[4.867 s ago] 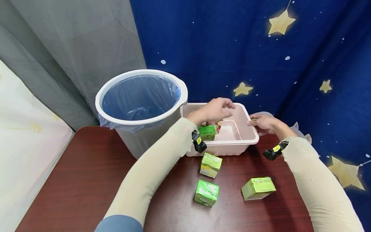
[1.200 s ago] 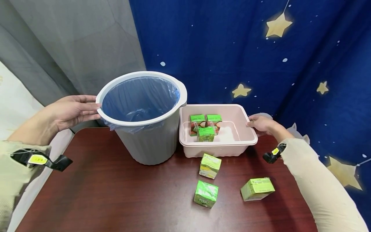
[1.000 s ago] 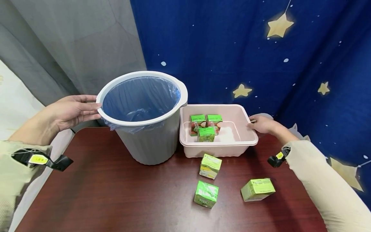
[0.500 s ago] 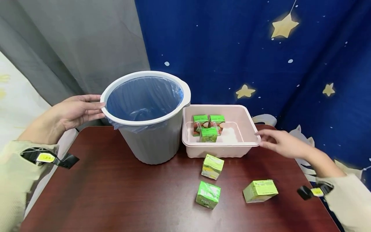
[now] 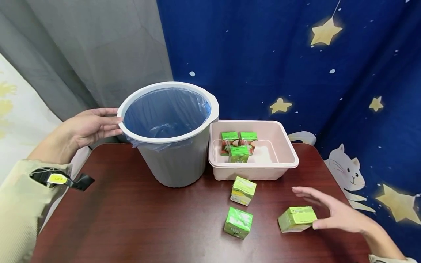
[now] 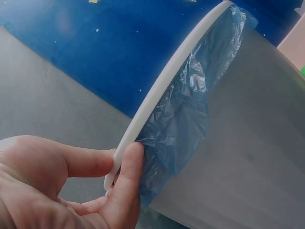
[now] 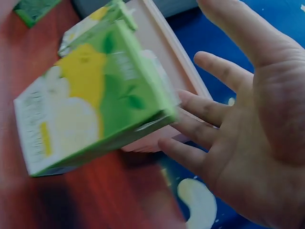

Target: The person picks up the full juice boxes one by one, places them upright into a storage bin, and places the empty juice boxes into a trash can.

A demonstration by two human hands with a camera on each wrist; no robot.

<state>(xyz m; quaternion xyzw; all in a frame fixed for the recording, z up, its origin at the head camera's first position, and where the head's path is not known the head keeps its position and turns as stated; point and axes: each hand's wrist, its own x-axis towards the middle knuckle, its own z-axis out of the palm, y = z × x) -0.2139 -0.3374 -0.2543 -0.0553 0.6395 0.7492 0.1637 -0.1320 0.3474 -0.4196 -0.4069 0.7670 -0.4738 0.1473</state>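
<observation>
our left hand (image 5: 83,128) grips the white plastic rim of the round grey waste bin (image 5: 171,164) lined with a blue plastic bag (image 6: 183,119), thumb on the outside and fingers curled over the edge. the bin stands at the back of the dark red wooden table (image 5: 115,219), touching the pale pink rectangular plastic tub (image 5: 283,153) beside it, which holds three small green cartons (image 5: 238,144). our right hand (image 5: 332,212) is spread wide, fingers straight and holding nothing, just beside the light green rectangular drink carton (image 5: 297,218) lying near the table's right edge. two more green cartons (image 5: 238,221) lie apart in front of the tub.
</observation>
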